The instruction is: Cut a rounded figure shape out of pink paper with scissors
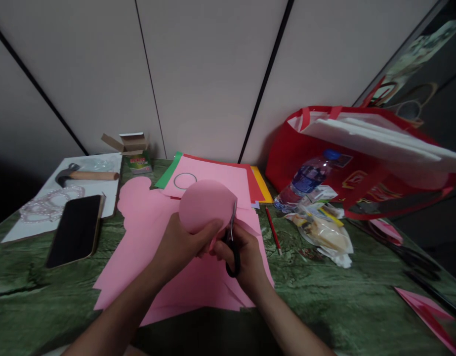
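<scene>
My left hand (188,237) grips a rounded piece of pink paper (207,205), its thumb lying over the lower edge. In my right hand (244,259) is a pair of scissors (233,247) with black handles, the blades pointing up along the paper's right edge. Both hands are close together above several larger pink sheets (146,257) spread on the table. Part of the paper's lower edge is hidden behind my fingers. A scalloped pink cutout (134,200) lies at the left of the sheets.
A phone (76,227), a hammer (89,175), clear beads (52,203) and a small box (137,158) are on the left. Coloured sheets (255,185) lie behind. To the right are a red pencil (273,230), a water bottle (307,180), plastic wrappers (324,232) and a red bag (287,148).
</scene>
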`<state>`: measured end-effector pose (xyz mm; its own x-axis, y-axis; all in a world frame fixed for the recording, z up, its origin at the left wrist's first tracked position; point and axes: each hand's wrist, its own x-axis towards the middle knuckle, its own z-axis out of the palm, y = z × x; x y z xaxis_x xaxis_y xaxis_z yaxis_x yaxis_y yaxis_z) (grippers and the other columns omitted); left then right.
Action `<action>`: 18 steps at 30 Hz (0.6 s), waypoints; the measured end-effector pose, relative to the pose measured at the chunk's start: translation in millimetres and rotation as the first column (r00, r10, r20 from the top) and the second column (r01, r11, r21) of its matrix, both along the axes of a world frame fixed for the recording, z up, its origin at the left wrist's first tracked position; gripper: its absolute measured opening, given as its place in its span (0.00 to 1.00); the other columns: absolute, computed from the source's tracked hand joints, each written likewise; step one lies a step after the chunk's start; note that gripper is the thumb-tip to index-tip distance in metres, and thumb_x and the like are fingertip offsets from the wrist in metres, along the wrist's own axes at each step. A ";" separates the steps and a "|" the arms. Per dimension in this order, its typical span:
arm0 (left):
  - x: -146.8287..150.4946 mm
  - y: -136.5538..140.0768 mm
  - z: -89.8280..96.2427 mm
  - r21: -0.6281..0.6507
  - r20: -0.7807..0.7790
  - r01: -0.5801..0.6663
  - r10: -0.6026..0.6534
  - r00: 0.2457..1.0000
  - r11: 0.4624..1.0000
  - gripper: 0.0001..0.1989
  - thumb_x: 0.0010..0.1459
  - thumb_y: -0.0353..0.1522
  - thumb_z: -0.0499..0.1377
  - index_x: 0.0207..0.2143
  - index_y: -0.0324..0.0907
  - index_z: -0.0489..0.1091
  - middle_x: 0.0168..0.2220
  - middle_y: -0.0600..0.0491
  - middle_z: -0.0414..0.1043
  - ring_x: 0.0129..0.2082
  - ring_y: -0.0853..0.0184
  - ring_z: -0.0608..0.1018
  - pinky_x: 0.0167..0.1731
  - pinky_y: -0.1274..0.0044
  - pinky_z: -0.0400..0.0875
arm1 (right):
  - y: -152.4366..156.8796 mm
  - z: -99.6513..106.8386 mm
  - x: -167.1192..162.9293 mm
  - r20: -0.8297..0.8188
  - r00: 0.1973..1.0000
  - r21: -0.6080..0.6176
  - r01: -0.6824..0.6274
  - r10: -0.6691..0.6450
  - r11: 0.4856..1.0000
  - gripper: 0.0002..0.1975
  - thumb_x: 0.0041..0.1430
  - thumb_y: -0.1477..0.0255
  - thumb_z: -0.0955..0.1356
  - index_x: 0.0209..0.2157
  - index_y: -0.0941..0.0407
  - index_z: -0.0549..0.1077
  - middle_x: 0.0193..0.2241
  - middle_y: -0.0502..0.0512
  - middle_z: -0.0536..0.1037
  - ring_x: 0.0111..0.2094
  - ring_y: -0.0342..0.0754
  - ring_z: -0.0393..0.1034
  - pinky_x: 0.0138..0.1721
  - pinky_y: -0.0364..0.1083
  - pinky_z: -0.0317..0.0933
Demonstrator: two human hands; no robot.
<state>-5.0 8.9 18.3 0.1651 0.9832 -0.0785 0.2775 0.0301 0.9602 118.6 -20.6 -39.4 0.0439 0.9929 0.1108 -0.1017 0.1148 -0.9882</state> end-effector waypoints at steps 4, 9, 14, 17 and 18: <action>0.2 0.4 -1.3 -0.008 -0.004 -0.004 0.004 1.000 1.000 0.20 0.47 0.35 0.60 0.08 0.41 0.60 0.06 0.60 0.58 0.09 0.76 0.63 0.12 0.84 0.60 | 0.2 -0.1 -0.2 -0.006 1.000 -0.011 0.002 -0.002 1.000 0.07 0.46 0.70 0.70 0.22 0.54 0.66 0.16 0.45 0.66 0.18 0.41 0.58 0.19 0.42 0.55; 0.5 -0.3 0.9 -0.007 -0.009 -0.031 0.031 0.999 0.999 0.19 0.46 0.35 0.60 0.08 0.41 0.61 0.06 0.59 0.58 0.09 0.76 0.63 0.12 0.83 0.60 | 0.0 -3.1 -1.0 -0.054 0.999 -0.036 0.003 -0.005 0.999 0.06 0.45 0.71 0.69 0.23 0.54 0.66 0.17 0.45 0.68 0.18 0.41 0.60 0.19 0.42 0.55; 0.0 0.4 1.0 -0.012 -0.048 -0.049 0.048 0.998 0.999 0.20 0.47 0.35 0.60 0.07 0.40 0.60 0.07 0.59 0.59 0.10 0.75 0.64 0.13 0.83 0.61 | -1.0 0.1 -1.3 -0.075 0.997 -0.068 0.001 -0.006 0.998 0.07 0.44 0.71 0.69 0.23 0.55 0.65 0.16 0.45 0.67 0.17 0.40 0.59 0.19 0.41 0.54; -0.5 0.8 0.3 -0.005 -0.054 -0.042 0.042 0.998 0.999 0.21 0.47 0.35 0.59 0.07 0.40 0.59 0.07 0.58 0.59 0.10 0.75 0.65 0.14 0.82 0.61 | -1.2 2.9 -1.6 -0.058 0.998 -0.064 0.002 -0.006 0.998 0.06 0.44 0.71 0.69 0.22 0.55 0.65 0.16 0.46 0.68 0.17 0.40 0.59 0.19 0.41 0.55; -0.6 0.8 0.1 -0.002 -0.054 -0.040 0.040 0.998 0.999 0.21 0.47 0.36 0.59 0.07 0.40 0.60 0.07 0.58 0.59 0.10 0.75 0.65 0.14 0.82 0.61 | -1.2 3.3 -1.9 -0.060 0.998 -0.065 0.006 -0.010 0.998 0.06 0.43 0.72 0.69 0.22 0.55 0.65 0.16 0.45 0.68 0.17 0.40 0.59 0.19 0.41 0.55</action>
